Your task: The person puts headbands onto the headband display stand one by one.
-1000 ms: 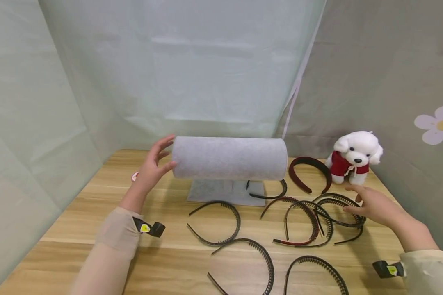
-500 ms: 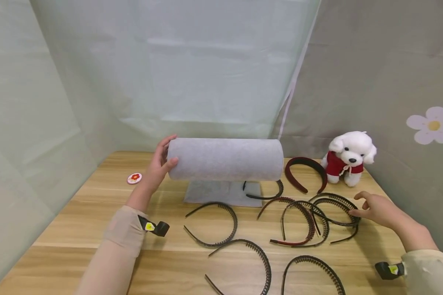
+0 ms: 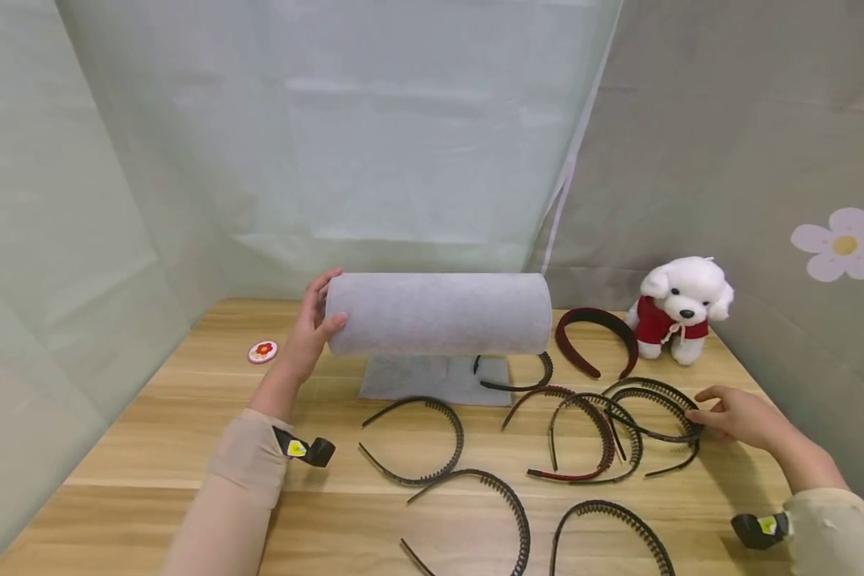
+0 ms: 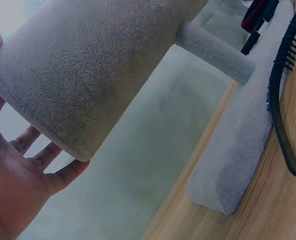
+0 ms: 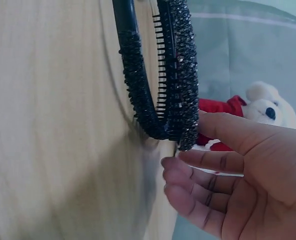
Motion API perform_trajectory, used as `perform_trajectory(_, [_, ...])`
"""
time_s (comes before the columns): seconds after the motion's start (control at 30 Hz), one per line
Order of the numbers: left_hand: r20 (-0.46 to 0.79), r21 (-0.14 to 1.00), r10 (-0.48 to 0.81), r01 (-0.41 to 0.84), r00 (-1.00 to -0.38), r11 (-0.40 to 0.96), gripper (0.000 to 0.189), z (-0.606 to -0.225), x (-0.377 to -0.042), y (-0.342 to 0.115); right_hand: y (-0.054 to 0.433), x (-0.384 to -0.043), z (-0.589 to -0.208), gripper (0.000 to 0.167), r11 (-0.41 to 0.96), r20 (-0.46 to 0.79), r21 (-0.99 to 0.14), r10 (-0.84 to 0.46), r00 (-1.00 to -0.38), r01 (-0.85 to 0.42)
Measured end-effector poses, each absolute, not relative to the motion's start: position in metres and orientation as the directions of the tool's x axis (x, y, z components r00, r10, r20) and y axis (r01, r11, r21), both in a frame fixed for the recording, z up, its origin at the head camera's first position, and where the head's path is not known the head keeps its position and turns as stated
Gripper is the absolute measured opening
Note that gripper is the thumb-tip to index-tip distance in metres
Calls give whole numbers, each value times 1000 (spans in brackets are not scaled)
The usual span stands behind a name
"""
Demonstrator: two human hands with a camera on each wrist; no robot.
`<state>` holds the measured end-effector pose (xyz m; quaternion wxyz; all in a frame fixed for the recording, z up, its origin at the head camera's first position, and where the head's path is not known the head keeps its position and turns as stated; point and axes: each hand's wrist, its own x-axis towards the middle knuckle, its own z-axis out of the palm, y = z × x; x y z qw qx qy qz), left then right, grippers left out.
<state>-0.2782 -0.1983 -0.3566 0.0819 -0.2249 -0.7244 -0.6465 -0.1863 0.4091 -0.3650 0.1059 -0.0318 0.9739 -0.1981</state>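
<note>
Wood-grained surface [image 3: 151, 456] is filling the lower frame; left of centre, the left hand [image 3: 306, 340] is gripping the left end of a grey roll [image 3: 439, 314], thumb in front, fingers behind, its long axis running left to right. At right, a glittery black headband [image 5: 189, 80] is sitting just left of the nearer right hand [image 3: 745, 420], its curve facing the fingers, which are apparently pinching it.

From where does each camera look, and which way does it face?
Head: worn on the head, facing forward and down over the wooden table; left hand, right hand and sleeves show.
Left wrist: on that wrist, facing the grey display stand; the left hand shows.
Right wrist: on that wrist, facing a glittery black headband; the right hand shows.
Head and right wrist share the white plush dog.
</note>
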Motion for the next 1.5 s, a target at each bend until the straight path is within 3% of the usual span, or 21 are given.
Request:
perform_trajectory(0.33, [417, 901, 209, 433, -884, 35, 63, -361, -278, -199, 409, -185, -374, 40, 832, -206, -554, -105, -973, 28])
perform_trajectory(0.73, [451, 887, 223, 462, -864, -7, 67, -366, -283, -197, 416, -178, -371, 42, 756, -167, -651, -65, -984, 61])
perform_trajectory(1.17, [419, 902, 211, 431, -883, 11, 68, -362, -280, -199, 411, -175, -358, 38, 707, -3, -703, -106, -994, -73])
perform_trajectory(1.5, [418, 904, 207, 429, -885, 6, 67, -360, -279, -197, 406, -173, -346, 38, 708, 54, -696, -118, -992, -122])
